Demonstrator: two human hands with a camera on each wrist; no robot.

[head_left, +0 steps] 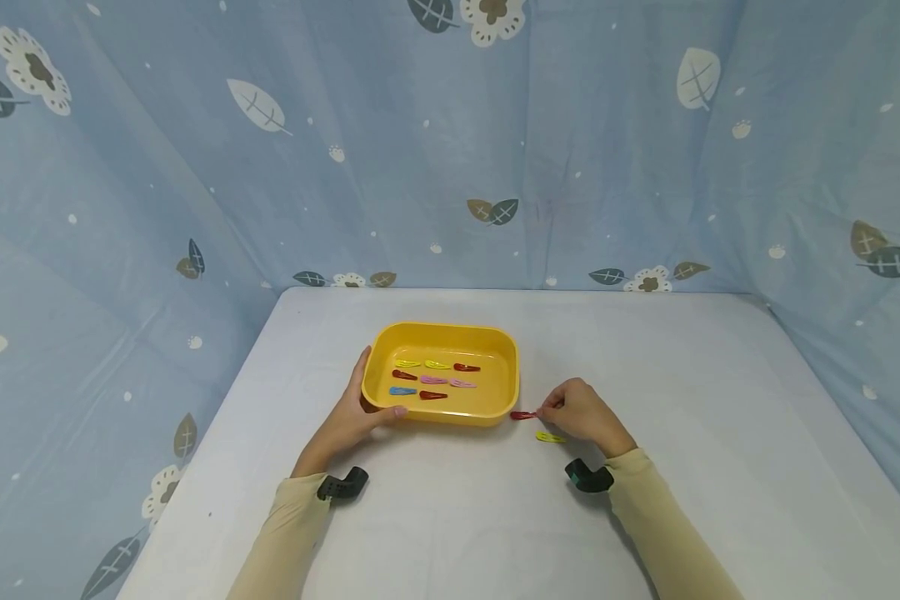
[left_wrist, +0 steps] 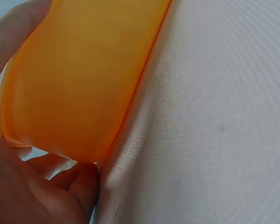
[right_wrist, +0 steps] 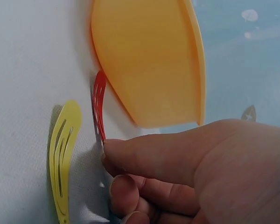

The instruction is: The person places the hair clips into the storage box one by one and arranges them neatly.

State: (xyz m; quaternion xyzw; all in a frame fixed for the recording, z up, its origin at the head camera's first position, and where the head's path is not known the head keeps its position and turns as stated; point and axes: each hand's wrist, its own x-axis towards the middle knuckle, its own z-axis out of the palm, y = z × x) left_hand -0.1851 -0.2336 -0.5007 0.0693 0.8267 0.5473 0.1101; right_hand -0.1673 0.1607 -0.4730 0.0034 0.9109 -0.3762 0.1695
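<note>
My left hand (head_left: 348,421) holds the left end of a yellow plastic tray (head_left: 498,412), its thumb along the front wall and the other fingers around the side. Inside the tray lie several snap hair clips in yellow, red, pink and blue. Just off the tray's front right corner, my right hand (head_left: 581,412) pinches the narrow end of a red hair clip (right_wrist: 99,95) between thumb and forefinger. A yellow hair clip (right_wrist: 63,154) lies on the white cloth beside it, nearer to me. In the left wrist view the tray's outer wall (left_wrist: 84,79) hides its contents.
White cloth covers the table (head_left: 450,517). A blue patterned curtain (head_left: 390,167) hangs behind it and along both sides. Each wrist wears a small black camera, and both sleeves are pale yellow.
</note>
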